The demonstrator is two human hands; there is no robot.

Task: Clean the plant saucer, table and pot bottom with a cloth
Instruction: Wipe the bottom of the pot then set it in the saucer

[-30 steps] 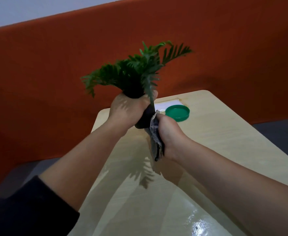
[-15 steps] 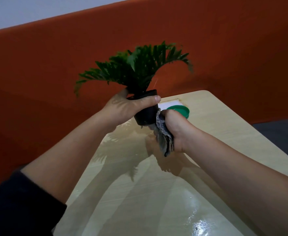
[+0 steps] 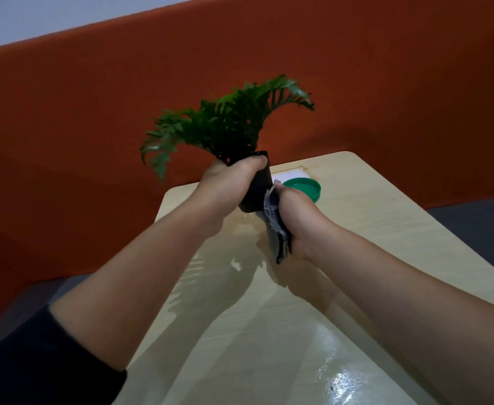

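Wiping pot (image 3: 258, 187) bottom: left hand (image 3: 230, 182) grips it tilted above table (image 3: 386, 229), right hand (image 3: 294, 213) clutches cloth (image 3: 273, 220) against base; next probably set pot on green saucer (image 3: 305, 188).

The pot (image 3: 256, 190) is small, black and plastic, carrying a green fern-like plant (image 3: 225, 124). It is raised clear of the bench (image 3: 386, 229) and tilted, foliage leaning left and away, base turned toward the near right. The cloth (image 3: 275, 226) is grey, crumpled and bunched, pressed against the pot's lower right side and base, its tail hanging down. The saucer (image 3: 308, 187) is green, round and shallow, lying flat on the bench just beyond the pot, to the far right.
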